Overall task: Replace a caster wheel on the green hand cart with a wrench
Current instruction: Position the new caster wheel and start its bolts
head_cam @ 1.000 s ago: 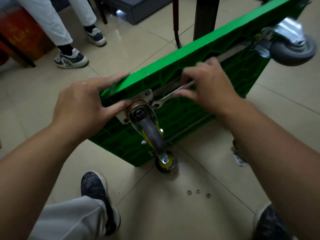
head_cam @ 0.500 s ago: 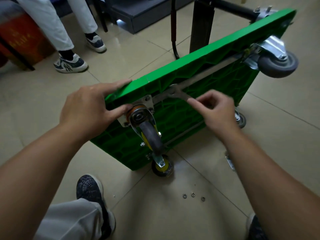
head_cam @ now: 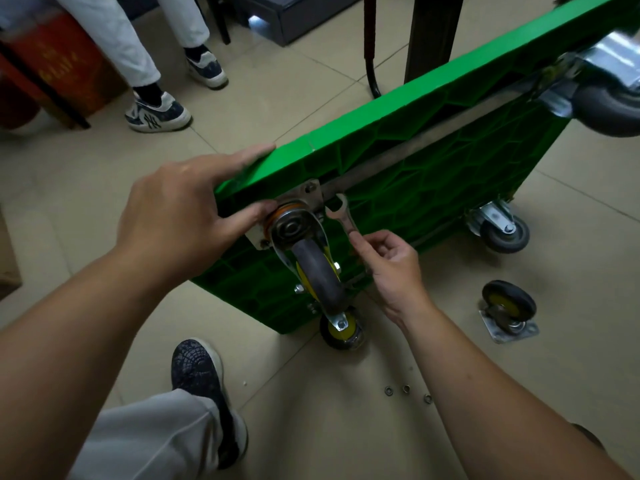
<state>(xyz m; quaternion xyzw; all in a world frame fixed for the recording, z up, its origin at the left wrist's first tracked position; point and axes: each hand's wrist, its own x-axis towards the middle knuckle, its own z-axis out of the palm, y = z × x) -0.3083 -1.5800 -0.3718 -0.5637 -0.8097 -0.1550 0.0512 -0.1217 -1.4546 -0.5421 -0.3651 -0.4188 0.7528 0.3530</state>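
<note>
The floor (head_cam: 311, 427) is made of pale tiles. On it I see a loose wheel (head_cam: 509, 311), three little rings (head_cam: 406, 389), my shoe (head_cam: 197, 368), and the green cart (head_cam: 433, 181) tipped on its side.

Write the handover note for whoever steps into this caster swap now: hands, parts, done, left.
Left hand: straight fingers on the top edge of the green cart, thumb pressing at the swivel of the caster.
Right hand: pinches the wrench, its open end at a bolt on the mounting plate.
Done: caster seated on the tipped-up cart; a loose caster lies on the floor.
Left: finish the plate bolts; tightness cannot be told. Three washers lie on the floor.
</note>
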